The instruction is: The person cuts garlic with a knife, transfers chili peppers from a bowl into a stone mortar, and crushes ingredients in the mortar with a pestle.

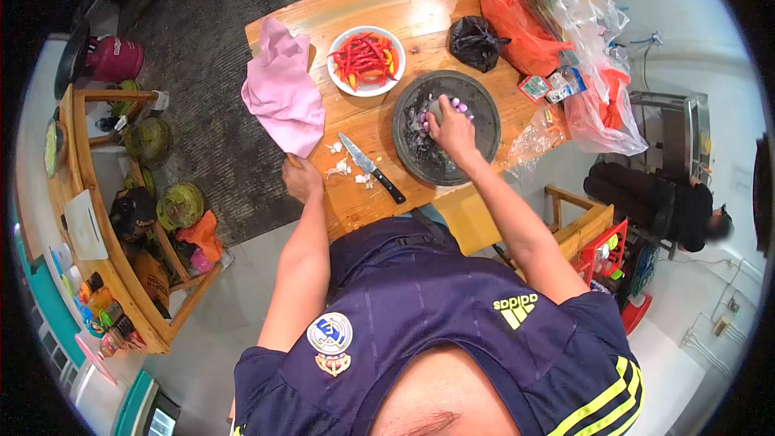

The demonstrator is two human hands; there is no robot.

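While the right hand (454,131) curls its fingers around a grey stone pestle (437,109) beside purple shallots (461,105) in a round dark-stone mortar (428,166), upper centre, the left hand (303,179) is at the wooden table's (371,0) left edge, its grip unclear.

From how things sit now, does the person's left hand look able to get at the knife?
Likely yes. The left hand is at the table's near left edge, and the knife lies nearby, with only low, pale scraps between.
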